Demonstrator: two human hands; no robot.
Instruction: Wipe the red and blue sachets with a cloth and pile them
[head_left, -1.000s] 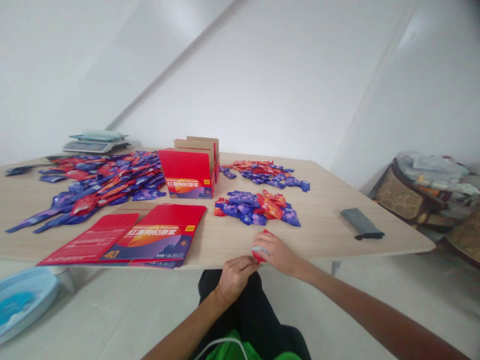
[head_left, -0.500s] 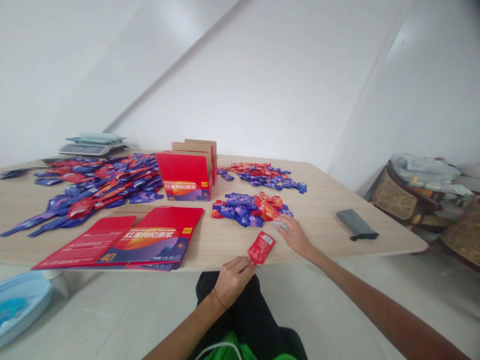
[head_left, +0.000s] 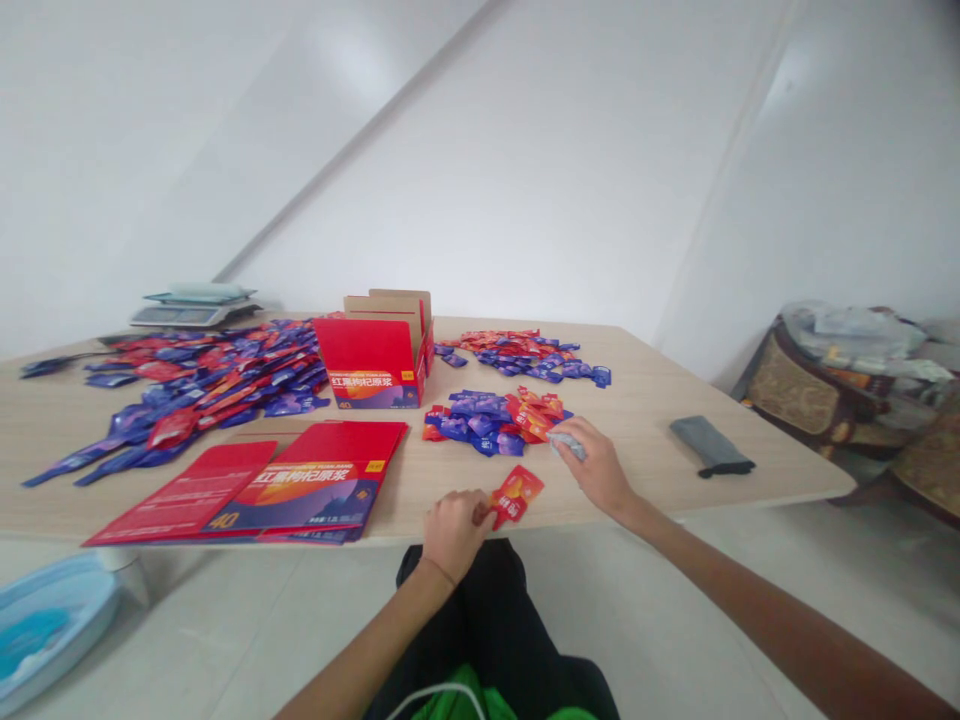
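My left hand (head_left: 453, 528) is closed at the table's near edge, pinching a small red sachet (head_left: 514, 494) by its corner. My right hand (head_left: 595, 464) rests farther in, at the near edge of a small pile of purple and red sachets (head_left: 495, 417); its fingers are curled around something small and grey that I cannot make out. An open red carton (head_left: 379, 352) stands upright behind the pile.
Flattened red cartons (head_left: 277, 482) lie at the front left of the wooden table (head_left: 645, 440). A large heap of purple and red sachets (head_left: 187, 385) covers the left side, a smaller one (head_left: 525, 352) the back. A scale (head_left: 193, 305) stands far left, a grey pouch (head_left: 709, 447) right, a blue basin (head_left: 45, 625) on the floor.
My hands have parted: the right one reached from the red sachet to the pile's near edge, while the left kept the sachet and lifted slightly onto the table edge.
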